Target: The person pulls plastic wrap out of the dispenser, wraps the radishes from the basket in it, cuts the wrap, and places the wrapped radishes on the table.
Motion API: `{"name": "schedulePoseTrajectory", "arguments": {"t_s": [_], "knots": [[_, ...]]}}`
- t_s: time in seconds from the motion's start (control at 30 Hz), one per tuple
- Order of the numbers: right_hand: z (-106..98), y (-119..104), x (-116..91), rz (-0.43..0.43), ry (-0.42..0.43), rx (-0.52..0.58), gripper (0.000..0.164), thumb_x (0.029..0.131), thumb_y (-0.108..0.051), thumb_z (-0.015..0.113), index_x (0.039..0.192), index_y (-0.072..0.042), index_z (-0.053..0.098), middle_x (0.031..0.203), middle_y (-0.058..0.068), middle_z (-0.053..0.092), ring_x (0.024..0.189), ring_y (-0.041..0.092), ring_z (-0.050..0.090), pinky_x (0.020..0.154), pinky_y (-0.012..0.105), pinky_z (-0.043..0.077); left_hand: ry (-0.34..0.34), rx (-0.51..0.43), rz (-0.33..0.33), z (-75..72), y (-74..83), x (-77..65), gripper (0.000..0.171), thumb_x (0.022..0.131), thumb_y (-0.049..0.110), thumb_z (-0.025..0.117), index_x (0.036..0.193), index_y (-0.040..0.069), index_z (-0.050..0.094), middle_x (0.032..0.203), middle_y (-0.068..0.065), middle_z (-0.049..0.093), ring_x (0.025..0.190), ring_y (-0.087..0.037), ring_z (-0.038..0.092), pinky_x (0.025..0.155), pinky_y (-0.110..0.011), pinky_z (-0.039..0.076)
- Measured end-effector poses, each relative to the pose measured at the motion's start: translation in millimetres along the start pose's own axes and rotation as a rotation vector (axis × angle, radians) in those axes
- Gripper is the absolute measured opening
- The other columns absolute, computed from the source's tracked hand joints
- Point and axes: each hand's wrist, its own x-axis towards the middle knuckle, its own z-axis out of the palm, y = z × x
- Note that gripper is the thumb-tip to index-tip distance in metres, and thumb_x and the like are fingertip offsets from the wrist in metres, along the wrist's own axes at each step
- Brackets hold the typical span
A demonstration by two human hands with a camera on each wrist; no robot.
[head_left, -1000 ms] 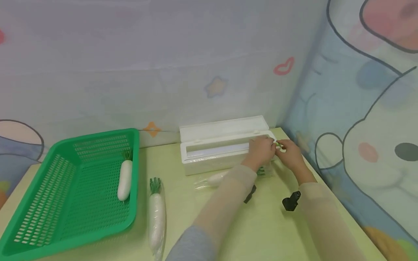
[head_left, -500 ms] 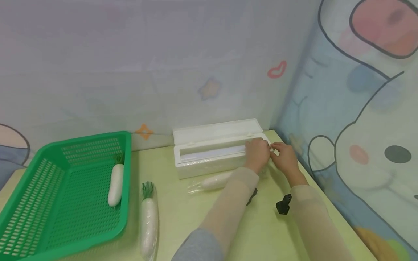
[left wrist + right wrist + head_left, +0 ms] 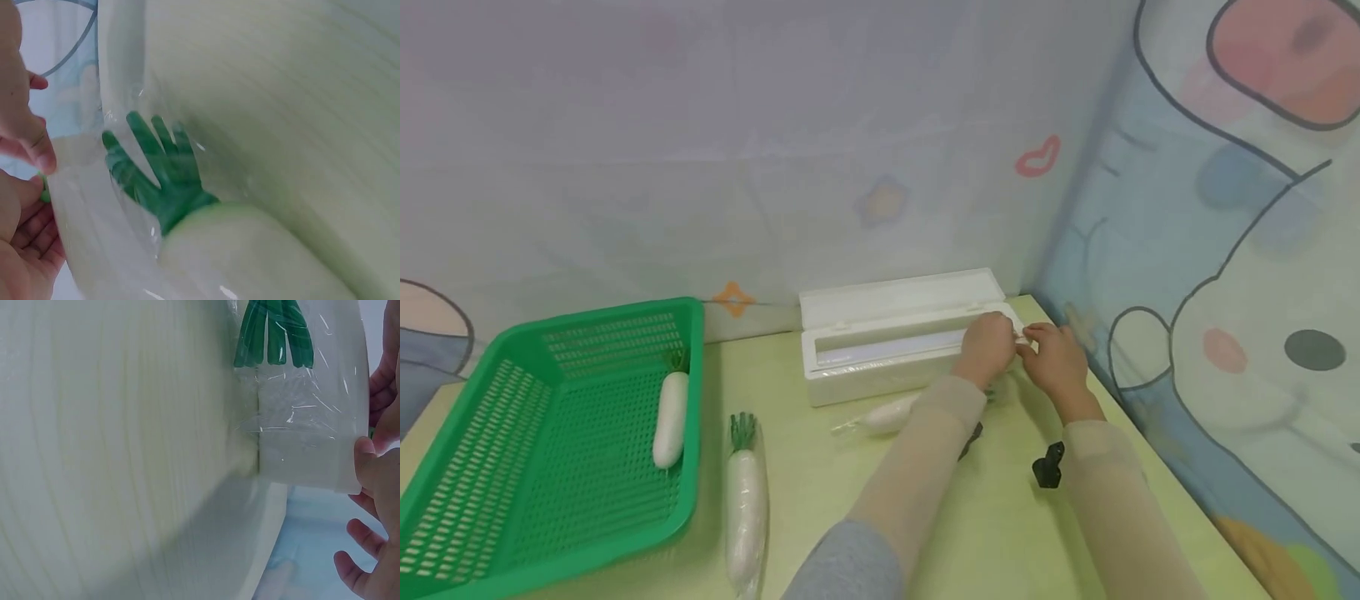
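1. Fingertips of the left hand (image 3: 988, 343) and right hand (image 3: 1057, 363) sit closer together than a second ago, at the right end of the white lidded box (image 3: 865, 385).
2. Left fingers appear to pinch a small green tab (image 3: 45, 189). Right thumb lies on the box corner, perhaps to steady it; whether it grips, I cannot tell.
3. One bagged radish (image 3: 887, 415) lies along the box front, seemingly to stay near; another bagged radish (image 3: 747, 508) lies beside the green basket (image 3: 693, 408).

You've got a pale fabric backdrop (image 3: 760, 167) up top, a cartoon-printed wall hanging (image 3: 1247, 275) at right, yellow-green tabletop (image 3: 1015, 525) along the bottom.
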Motion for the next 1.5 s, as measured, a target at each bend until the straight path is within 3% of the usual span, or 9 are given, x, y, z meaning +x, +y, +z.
{"name": "schedulePoseTrajectory", "arguments": {"t_s": [0.27,0.5,0.8,0.93,1.17,1.37,1.5], "knots": [[-3,5,3,-0.036,0.018,-0.016,0.046,0.094,-0.028,0.061,0.127,0.005,0.058,0.134,0.021,0.054,0.117,0.046,0.044,0.079,0.058,0.047,-0.037,0.007,0.058,-9.6,-30.1,-11.5,0.018,0.098,0.019,0.057,0.094,0.008,0.071,0.096,-0.001,0.067,0.092,-0.013,0.064,0.079,-0.021,0.052],[-9,17,10,-0.079,0.024,-0.021,0.048,0.094,-0.030,0.061,0.126,0.006,0.058,0.132,0.022,0.054,0.115,0.047,0.044,0.081,0.060,0.045,-0.032,0.026,0.117,-31.6,-73.1,-40.4,0.020,0.098,0.012,0.054,0.092,0.001,0.070,0.087,-0.005,0.062,0.081,-0.015,0.058,0.076,-0.022,0.050],[-12,30,15,-0.064,0.000,-0.031,0.049,0.095,-0.032,0.060,0.128,0.005,0.057,0.134,0.023,0.052,0.116,0.048,0.042,0.084,0.062,0.043,-0.052,0.055,0.029,-51.1,-125.7,-79.7,0.016,0.096,0.006,0.055,0.096,-0.002,0.069,0.094,-0.009,0.063,0.090,-0.022,0.060,0.083,-0.028,0.051],[-12,35,16,-0.081,0.008,-0.030,0.049,0.095,-0.031,0.061,0.126,0.006,0.057,0.133,0.024,0.053,0.116,0.049,0.042,0.085,0.063,0.042,-0.073,0.109,-0.018,-59.4,-143.9,-94.5,0.013,0.094,0.000,0.056,0.096,-0.002,0.068,0.097,-0.011,0.062,0.094,-0.025,0.059,0.085,-0.031,0.051],[-11,39,18,-0.092,0.012,-0.045,0.049,0.096,-0.032,0.058,0.127,0.006,0.057,0.132,0.025,0.053,0.114,0.050,0.043,0.083,0.064,0.042,-0.111,0.219,-0.075,-75.0,-159.4,-112.0,0.011,0.089,-0.004,0.058,0.091,0.000,0.069,0.095,-0.012,0.063,0.091,-0.026,0.059,0.082,-0.033,0.051],[-13,40,18,-0.098,-0.002,-0.046,0.049,0.096,-0.032,0.057,0.127,0.006,0.056,0.132,0.027,0.052,0.115,0.052,0.041,0.086,0.065,0.040,-0.187,0.248,-0.164,-79.6,-162.6,-110.0,0.013,0.093,-0.001,0.057,0.099,0.002,0.069,0.097,-0.010,0.063,0.092,-0.023,0.060,0.079,-0.029,0.053],[-13,40,18,-0.123,0.005,-0.048,0.048,0.096,-0.031,0.059,0.126,0.007,0.057,0.130,0.028,0.053,0.113,0.052,0.042,0.087,0.065,0.039,-0.198,0.250,-0.171,-81.2,-162.9,-110.6,0.015,0.094,0.001,0.055,0.101,0.002,0.069,0.099,-0.011,0.064,0.094,-0.023,0.061,0.079,-0.030,0.053]]}}
